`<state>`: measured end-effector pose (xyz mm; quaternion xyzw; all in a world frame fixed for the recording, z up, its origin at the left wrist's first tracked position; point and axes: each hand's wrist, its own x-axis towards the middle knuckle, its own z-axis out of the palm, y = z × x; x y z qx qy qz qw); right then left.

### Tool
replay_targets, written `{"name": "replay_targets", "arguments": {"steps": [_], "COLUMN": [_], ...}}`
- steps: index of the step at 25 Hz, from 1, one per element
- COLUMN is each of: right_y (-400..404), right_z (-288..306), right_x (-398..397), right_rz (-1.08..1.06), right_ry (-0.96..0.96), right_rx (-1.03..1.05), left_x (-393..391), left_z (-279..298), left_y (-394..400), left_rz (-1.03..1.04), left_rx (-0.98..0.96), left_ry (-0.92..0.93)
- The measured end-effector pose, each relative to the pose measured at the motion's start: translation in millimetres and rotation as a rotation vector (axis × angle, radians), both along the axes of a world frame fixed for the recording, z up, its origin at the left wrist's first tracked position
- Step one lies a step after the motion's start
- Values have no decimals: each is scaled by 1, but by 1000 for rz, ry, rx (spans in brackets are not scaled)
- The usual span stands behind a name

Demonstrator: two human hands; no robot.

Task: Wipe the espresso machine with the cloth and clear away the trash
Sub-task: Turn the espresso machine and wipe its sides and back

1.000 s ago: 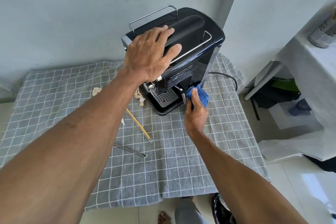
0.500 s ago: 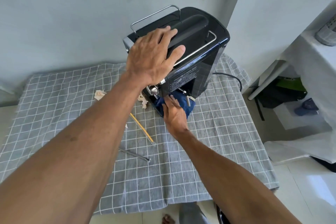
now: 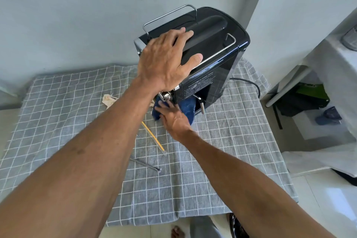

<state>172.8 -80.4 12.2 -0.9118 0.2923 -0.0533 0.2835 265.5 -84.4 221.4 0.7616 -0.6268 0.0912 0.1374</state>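
A black espresso machine (image 3: 212, 48) stands at the back of the table. My left hand (image 3: 166, 62) lies flat on its top front edge, fingers spread, holding it steady. My right hand (image 3: 173, 116) presses a blue cloth (image 3: 187, 108) against the drip tray area at the machine's base, under the spout; the tray is hidden by the cloth. A crumpled tissue (image 3: 108, 99) lies on the table to the left of the machine. A yellow straw in a clear wrapper (image 3: 154, 138) and a thin metal rod (image 3: 146, 165) rest on the cloth-covered table in front.
A grey checked tablecloth (image 3: 58, 121) covers the table. The machine's black power cord (image 3: 249, 83) curls off the right side. A white shelf or table (image 3: 332, 83) stands to the right with bags beneath. Walls close in behind.
My right hand has carried the blue cloth from the machine's right front corner leftward across the drip tray. My left hand has stayed on top of the machine.
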Motion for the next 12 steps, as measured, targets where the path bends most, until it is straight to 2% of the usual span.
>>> {"name": "replay_targets", "arguments": {"steps": [2,3,12], "right_y": [8,9,7], "right_z": [-10,-14,3], "right_x": [-16,-25,-55], "right_rz": [177,195,183], "right_ry": [53,79,44], "right_rx": [-122,-145,-23], "left_x": [1,1,1], "left_z": [0,0,0], "left_y": [0,0,-1], "left_rz": [2,1,4], "left_rx": [9,13,21], "left_ry": [-10,-13,-11]}}
